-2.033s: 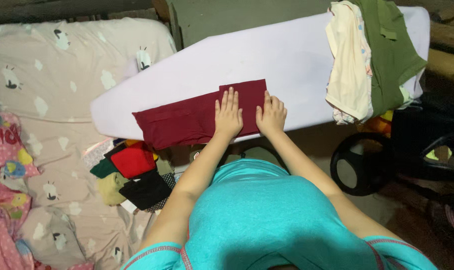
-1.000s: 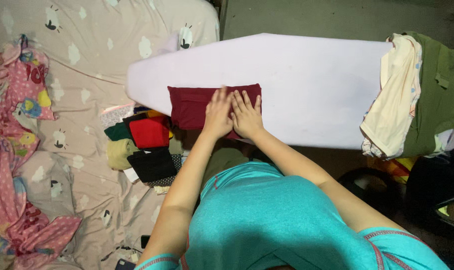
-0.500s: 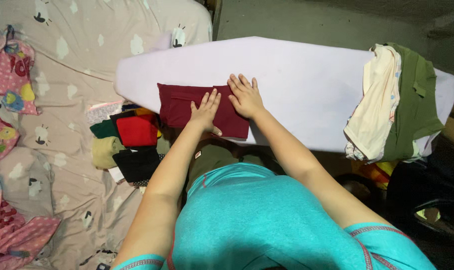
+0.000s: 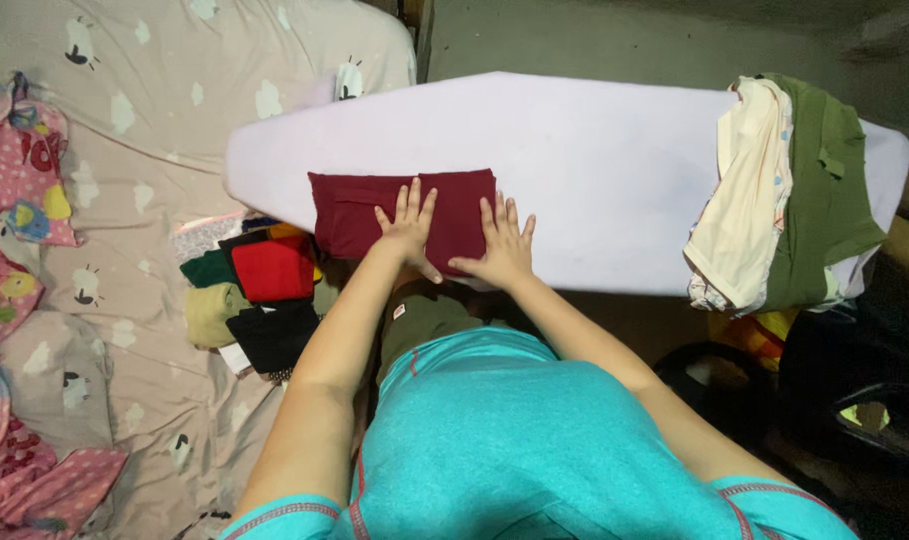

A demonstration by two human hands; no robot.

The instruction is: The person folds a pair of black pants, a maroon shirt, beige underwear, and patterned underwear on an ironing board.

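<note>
Pressing flat with fingers spread, the left hand (image 4: 407, 228) lies palm-down on a folded maroon garment (image 4: 375, 212), and the right hand (image 4: 502, 248) lies the same way on the garment's right end, its outer fingers reaching onto the bare board. Neither grip closes on anything; both are wide and flat against the cloth. The garment sits at the near edge of the lilac ironing board (image 4: 595, 160), toward its narrow end. Down and to the left of the left hand, a stack of folded clothes (image 4: 265, 295) in red, black, dark green and tan rests on the bed (image 4: 125, 150), whose pink sheet carries a sheep pattern. Well to the right of the right hand, a cream garment (image 4: 740, 200) and an olive green garment (image 4: 825, 190) hang over the board's wide end.
</note>
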